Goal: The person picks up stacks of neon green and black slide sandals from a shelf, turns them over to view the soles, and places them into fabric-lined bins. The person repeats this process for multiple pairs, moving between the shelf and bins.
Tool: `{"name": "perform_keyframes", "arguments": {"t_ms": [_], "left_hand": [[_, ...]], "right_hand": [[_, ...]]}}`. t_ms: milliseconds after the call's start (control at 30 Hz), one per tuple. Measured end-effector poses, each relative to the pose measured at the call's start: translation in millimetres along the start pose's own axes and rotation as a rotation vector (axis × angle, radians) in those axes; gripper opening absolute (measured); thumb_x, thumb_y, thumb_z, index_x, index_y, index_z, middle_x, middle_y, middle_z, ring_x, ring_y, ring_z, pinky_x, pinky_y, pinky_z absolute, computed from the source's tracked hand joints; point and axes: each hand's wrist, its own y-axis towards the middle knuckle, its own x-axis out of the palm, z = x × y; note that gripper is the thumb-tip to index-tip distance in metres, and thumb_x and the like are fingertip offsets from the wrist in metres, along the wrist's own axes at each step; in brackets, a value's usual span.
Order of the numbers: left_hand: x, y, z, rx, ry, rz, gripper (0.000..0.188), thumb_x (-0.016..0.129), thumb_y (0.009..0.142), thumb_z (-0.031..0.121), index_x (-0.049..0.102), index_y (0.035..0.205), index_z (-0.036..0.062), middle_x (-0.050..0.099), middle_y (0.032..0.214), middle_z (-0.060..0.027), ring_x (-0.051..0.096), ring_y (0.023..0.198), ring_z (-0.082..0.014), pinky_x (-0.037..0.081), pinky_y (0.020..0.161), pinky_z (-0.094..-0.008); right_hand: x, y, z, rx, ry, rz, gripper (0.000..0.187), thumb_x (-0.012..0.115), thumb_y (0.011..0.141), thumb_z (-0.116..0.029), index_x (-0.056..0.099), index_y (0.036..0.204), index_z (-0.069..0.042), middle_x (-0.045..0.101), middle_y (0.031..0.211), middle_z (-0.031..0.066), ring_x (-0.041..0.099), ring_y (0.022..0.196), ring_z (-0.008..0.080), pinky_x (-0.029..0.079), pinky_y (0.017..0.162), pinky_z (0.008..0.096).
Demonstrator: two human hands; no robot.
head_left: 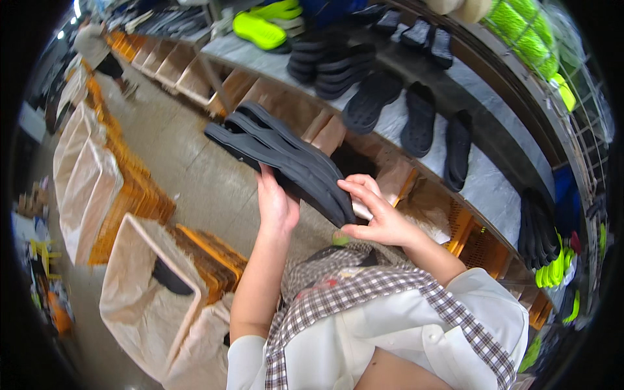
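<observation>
A small stack of dark grey shoe soles (pixel 286 156) is held up in front of my body, tilted, with one end pointing to the far left. My left hand (pixel 276 203) supports the stack from below, its fingers partly hidden under the lowest sole. At the near right end, my right hand (pixel 376 211) grips the stack between thumb and fingers. Beyond it, several black soles (pixel 417 120) lie in a row on the grey shelf top (pixel 497 201). Layered black soles (pixel 331 65) are piled farther back on that shelf.
Orange crates with beige cloth liners (pixel 84 175) line the floor at left; a nearer lined crate (pixel 140 312) holds a dark piece. More lined bins (pixel 409 201) sit under the shelf. Bright yellow-green soles (pixel 259 31) lie at the back. Another person (pixel 97 49) stands far left.
</observation>
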Motion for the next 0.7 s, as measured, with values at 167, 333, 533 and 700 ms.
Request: {"name": "perform_keyframes", "arguments": {"t_ms": [167,333,533,700], "left_hand": [[-54,-25,16,-0.115,-0.180,-0.233,0.054,0.043,0.097,0.038,0.034,0.139,0.0064,0.045,0.136,-0.0103,0.045,0.123,-0.0293,0.048,0.094,-0.0450],[-67,-39,26,0.045,-0.216,-0.387,0.057,0.047,0.095,0.039,0.031,0.142,0.0098,0.041,0.140,-0.0106,0.052,0.117,-0.0287,0.051,0.090,-0.0521],[-71,-50,35,0.083,-0.116,-0.316,0.054,0.053,0.092,0.037,0.040,0.133,0.0036,0.051,0.128,-0.0141,0.059,0.106,-0.0269,0.052,0.087,-0.0441],[-77,-53,31,0.115,0.083,-0.180,0.036,0.059,0.089,0.016,0.050,0.122,0.0007,0.058,0.117,-0.0090,0.060,0.103,-0.0198,0.051,0.087,-0.0332]], "right_hand": [[30,25,-15,-0.307,-0.125,-0.133,0.109,0.088,0.056,-0.035,0.028,0.142,-0.007,0.034,0.125,0.0185,0.043,0.112,0.0343,0.040,0.095,0.0405],[46,34,-21,-0.448,-0.125,-0.167,0.115,0.087,0.055,-0.042,0.022,0.143,-0.006,0.035,0.125,0.0187,0.046,0.109,0.0326,0.041,0.093,0.0411],[56,47,-20,-0.155,0.334,-0.134,0.102,0.078,0.069,-0.044,0.023,0.145,-0.005,0.040,0.126,0.0140,0.044,0.114,0.0250,0.036,0.099,0.0380],[56,62,-13,-0.085,0.288,-0.246,0.088,0.075,0.077,-0.029,0.025,0.144,-0.002,0.037,0.129,0.0120,0.042,0.118,0.0223,0.036,0.099,0.0337]]}}
